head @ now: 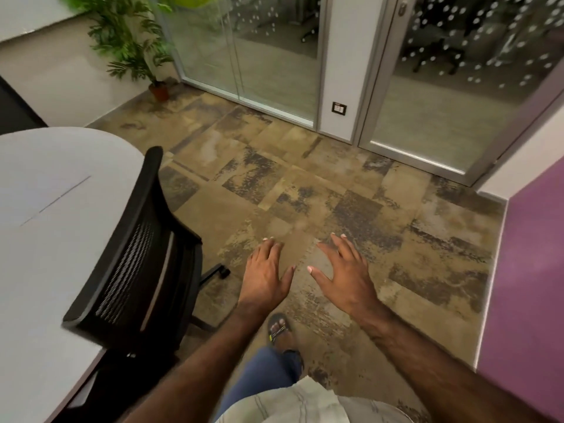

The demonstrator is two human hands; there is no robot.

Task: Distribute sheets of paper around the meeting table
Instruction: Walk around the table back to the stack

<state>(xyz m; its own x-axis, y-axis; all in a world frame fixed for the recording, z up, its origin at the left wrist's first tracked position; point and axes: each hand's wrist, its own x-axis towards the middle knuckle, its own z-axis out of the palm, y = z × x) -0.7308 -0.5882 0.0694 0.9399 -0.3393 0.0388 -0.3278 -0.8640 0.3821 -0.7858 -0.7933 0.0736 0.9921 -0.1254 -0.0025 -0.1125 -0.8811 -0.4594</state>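
Currently both hands empty: left hand and right hand held palm-down over the carpet, fingers spread apart, gripping nothing. One sheet of paper lies flat on the desk, well left of the hands, beyond the black mesh chair.

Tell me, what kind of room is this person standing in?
Most likely an office meeting room. A large pale table has a black mesh chair pushed up to it, frosted-dot glass partitions show more office chairs beyond, and a potted plant stands in the corner.
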